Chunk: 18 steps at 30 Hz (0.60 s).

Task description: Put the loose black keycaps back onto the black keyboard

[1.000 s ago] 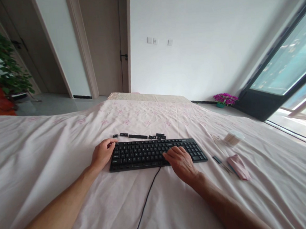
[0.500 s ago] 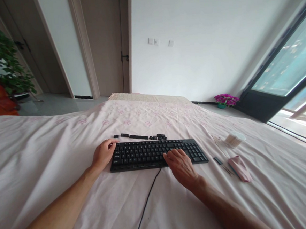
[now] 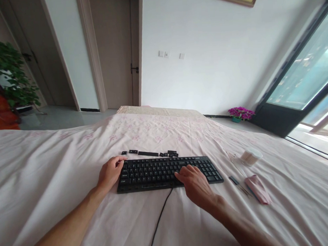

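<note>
A black keyboard [image 3: 149, 172] lies on the cloth in front of me, its bottom row bare of keys at the left and middle. My left hand [image 3: 111, 172] is closed at the keyboard's left end, fingers bent against its upper left corner. Over the right part of the keys, my right hand [image 3: 193, 179] has its fingers bent down and pressed together; whatever they may pinch is hidden. Behind the keyboard's top edge sit several loose keycaps [image 3: 133, 151], among them a long space bar [image 3: 148, 153]. A black cable [image 3: 159, 220] runs from the keyboard toward me.
To the right stand a clear tub of cotton swabs [image 3: 251, 156], a folded pink cloth [image 3: 258, 190] and a small dark tool [image 3: 234, 180], with thin sticks [image 3: 245, 190] beside it. A wrinkled pale pink cloth [image 3: 103, 224] covers the surface beneath everything.
The view has tilted up slightly, so everything sits lower in the picture. Both hands stay at nearly the same places on the keyboard, and the loose keycaps have not moved.
</note>
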Each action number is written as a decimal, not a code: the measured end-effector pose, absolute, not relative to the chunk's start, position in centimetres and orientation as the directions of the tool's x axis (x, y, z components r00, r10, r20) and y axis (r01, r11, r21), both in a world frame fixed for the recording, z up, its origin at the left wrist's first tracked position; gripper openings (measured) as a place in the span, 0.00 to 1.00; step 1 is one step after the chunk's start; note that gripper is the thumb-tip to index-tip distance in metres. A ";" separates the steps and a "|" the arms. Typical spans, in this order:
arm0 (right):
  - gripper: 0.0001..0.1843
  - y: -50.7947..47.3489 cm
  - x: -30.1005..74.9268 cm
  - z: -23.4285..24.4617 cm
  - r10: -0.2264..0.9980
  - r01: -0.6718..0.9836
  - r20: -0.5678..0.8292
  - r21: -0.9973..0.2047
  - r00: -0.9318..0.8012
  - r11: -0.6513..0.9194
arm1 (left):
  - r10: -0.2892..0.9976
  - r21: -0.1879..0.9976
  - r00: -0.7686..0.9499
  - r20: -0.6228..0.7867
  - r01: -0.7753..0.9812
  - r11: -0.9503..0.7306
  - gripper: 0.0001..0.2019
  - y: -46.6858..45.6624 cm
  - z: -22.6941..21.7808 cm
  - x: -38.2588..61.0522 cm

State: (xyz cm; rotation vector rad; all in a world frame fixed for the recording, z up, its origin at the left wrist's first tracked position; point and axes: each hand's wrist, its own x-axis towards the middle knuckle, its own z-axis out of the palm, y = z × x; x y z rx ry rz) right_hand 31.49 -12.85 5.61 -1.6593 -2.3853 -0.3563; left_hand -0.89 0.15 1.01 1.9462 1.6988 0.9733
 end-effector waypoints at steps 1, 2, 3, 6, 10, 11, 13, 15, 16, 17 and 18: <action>0.19 -12.1 32.0 6.1 0.895 0.944 0.315 0.007 -0.316 0.331 | 0.968 0.682 0.030 0.248 0.704 -0.196 0.15 0.1 1.1 -0.9; 0.18 -11.1 32.5 6.6 0.902 0.946 0.324 -0.058 -0.285 0.320 | 0.969 0.683 0.029 0.245 0.704 -0.194 0.14 0.1 1.1 -0.9; 0.18 -9.9 33.0 7.1 0.912 0.948 0.329 -0.117 -0.243 0.295 | 0.969 0.684 0.028 0.246 0.704 -0.194 0.14 0.1 1.1 -0.9; 0.16 -5.4 34.3 8.4 0.966 0.976 0.252 -0.185 -0.064 0.113 | 0.969 0.688 0.027 0.246 0.699 -0.194 0.15 0.3 0.9 -0.9; 0.13 -0.1 34.6 8.9 0.994 0.988 0.106 -0.151 0.004 0.013 | 0.969 0.701 0.026 0.247 0.685 -0.198 0.15 0.5 0.5 -1.0; 0.12 0.8 34.5 8.8 0.997 0.990 0.084 -0.143 0.002 0.010 | 0.968 0.703 0.028 0.249 0.682 -0.201 0.15 0.6 0.5 -1.0; 0.11 2.1 34.1 8.4 1.000 0.992 0.024 -0.122 0.010 -0.007 | 0.968 0.704 0.032 0.251 0.680 -0.205 0.16 0.5 0.6 -1.0; 0.10 3.1 33.8 7.8 0.999 0.995 -0.025 -0.097 0.022 -0.024 | 0.968 0.703 0.032 0.248 0.681 -0.202 0.16 0.5 0.7 -1.0; 0.10 3.5 33.6 7.6 0.999 0.996 -0.041 -0.083 0.027 -0.030 | 0.969 0.703 0.030 0.247 0.682 -0.201 0.16 0.5 0.7 -1.0; 0.11 3.8 33.5 7.5 0.998 0.997 -0.053 -0.070 0.031 -0.035 | 0.969 0.703 0.029 0.247 0.682 -0.200 0.16 0.5 0.7 -1.0; 0.11 4.2 33.3 7.3 0.998 0.998 -0.061 -0.057 0.034 -0.037 | 0.968 0.704 0.028 0.248 0.681 -0.200 0.16 0.5 0.7 -1.0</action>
